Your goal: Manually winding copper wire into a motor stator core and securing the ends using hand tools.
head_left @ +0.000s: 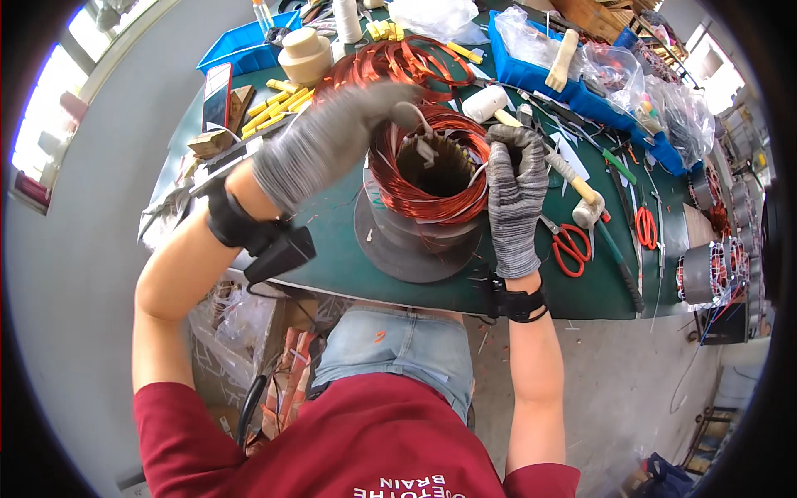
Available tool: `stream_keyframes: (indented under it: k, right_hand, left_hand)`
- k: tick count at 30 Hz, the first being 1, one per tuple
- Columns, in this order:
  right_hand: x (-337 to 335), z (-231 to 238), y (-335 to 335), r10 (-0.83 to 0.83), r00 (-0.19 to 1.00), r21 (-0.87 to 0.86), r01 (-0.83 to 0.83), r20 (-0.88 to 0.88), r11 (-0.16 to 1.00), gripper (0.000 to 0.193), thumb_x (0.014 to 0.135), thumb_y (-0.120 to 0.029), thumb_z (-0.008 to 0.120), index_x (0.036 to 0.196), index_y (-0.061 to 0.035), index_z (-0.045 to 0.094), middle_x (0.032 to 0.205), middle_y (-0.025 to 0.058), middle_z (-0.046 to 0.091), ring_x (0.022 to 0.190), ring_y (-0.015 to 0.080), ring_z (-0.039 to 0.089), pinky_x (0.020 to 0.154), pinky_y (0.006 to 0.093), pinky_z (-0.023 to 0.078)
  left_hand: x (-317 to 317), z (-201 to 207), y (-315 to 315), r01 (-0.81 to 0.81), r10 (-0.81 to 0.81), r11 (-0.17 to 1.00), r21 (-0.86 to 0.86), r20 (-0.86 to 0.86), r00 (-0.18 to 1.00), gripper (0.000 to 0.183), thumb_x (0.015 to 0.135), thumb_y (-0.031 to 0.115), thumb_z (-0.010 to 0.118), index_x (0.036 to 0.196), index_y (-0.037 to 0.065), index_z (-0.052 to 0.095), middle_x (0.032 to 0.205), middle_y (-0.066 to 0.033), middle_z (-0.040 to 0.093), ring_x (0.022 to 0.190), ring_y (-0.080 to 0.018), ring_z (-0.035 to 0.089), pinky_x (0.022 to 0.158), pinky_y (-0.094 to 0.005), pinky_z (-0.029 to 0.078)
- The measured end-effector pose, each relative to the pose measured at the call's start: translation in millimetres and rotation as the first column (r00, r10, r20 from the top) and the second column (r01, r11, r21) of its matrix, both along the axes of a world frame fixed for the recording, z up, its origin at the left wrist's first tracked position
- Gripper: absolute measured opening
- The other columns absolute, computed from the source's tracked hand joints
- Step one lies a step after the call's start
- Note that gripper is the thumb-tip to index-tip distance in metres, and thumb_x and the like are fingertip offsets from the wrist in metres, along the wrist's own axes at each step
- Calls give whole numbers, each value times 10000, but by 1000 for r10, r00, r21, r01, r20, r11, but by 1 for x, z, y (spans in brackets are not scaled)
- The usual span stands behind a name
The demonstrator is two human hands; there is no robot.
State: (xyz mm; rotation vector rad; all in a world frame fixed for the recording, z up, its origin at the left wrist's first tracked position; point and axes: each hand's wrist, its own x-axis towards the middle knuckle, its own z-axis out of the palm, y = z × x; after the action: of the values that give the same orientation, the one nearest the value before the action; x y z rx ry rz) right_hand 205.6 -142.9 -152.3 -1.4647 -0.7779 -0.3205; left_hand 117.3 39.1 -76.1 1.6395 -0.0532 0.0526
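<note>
Wearing gray striped gloves, with 2 hands held apart, 1 on each side of a thick ring of red-brown wire [432,207]. Left hand [324,143] up over the left side of the ring and smeared by blur, so cannot tell if gripping anything. Near its fingertips, a small white strip [426,152] over the dark hole in the middle. Right hand [516,191] at the right edge of the ring, with fingers bent; cannot tell if gripping the wire. Under the ring, a round gray base [403,259] on the green surface [332,259].

To the right of the right hand, a hammer with a pale head [588,210] and 2 pairs of scissors with red handles [571,249]. Behind the ring, more loose loops of wire [365,66] and a white roll [484,104]. To the left of those loops, a bunch of yellow sticks [278,109]. Farther back, 1 blue tray [249,56] on the left and 1 long blue bin [540,75] on the right.
</note>
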Motion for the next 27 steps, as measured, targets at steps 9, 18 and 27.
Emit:
stream_keyframes:
  k: [9, 18, 27]
  right_hand:
    - [-8, 3, 0, 16, 1000, 28, -17, 9, 999, 88, 853, -17, 498, 924, -24, 548, 860, 54, 569, 798, 131, 519, 739, 271, 447]
    - [0, 0, -9, -75, 996, -102, 79, 44, 992, 122, 868, -51, 475, 960, -10, 544, 935, 53, 550, 861, 133, 516, 825, 269, 411]
    - [-1, 0, -9, -184, 982, -174, 176, -33, 969, 157, 869, -47, 439, 995, -5, 524, 959, 79, 562, 892, 155, 531, 849, 288, 421]
  left_hand:
    - [-2, -5, 30, -255, -393, 390, 885, 410, 823, 111, 836, 116, 520, 933, 75, 556, 1020, -85, 544, 1169, -259, 432, 915, -355, 400]
    - [27, -8, 14, -92, -406, 618, 781, 417, 813, 253, 827, 161, 558, 1057, 59, 582, 1156, -142, 503, 1098, -276, 483, 947, -346, 390]
    - [60, -37, 5, -333, -193, 806, 490, 748, 635, 266, 772, 283, 520, 860, 60, 635, 844, -133, 636, 790, -301, 604, 699, -397, 486]
